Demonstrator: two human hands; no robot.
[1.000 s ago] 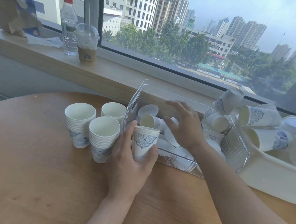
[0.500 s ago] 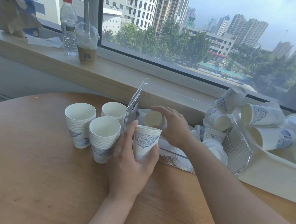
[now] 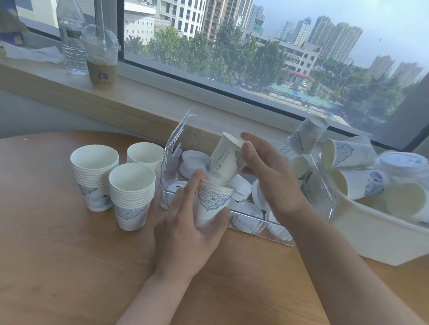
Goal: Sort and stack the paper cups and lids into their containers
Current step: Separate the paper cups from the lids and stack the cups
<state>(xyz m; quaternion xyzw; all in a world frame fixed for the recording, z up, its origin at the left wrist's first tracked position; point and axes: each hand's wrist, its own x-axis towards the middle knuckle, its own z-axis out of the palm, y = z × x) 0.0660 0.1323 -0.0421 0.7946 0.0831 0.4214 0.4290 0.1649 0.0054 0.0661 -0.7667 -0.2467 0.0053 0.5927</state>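
Note:
My left hand (image 3: 185, 239) grips an upright paper cup (image 3: 212, 202) with a blue pattern, on the wooden table in front of a clear plastic bin (image 3: 244, 225). My right hand (image 3: 270, 181) holds a second paper cup (image 3: 225, 159), tilted, its base dipping into the mouth of the upright one. White lids (image 3: 193, 159) lie loose inside the clear bin. Three stacks of cups stand to the left: one (image 3: 94, 176), one (image 3: 131, 194) and one (image 3: 144, 155) at the back.
A white tub (image 3: 380, 237) at the right holds several loose cups (image 3: 346, 151) and a lid (image 3: 403, 163). On the window sill stand a water bottle (image 3: 70, 28) and a lidded iced drink (image 3: 101, 58). Bare table lies near me.
My right hand has lifted a cup out of the clear bin and brought it over the cup held by my left hand, which stayed in place.

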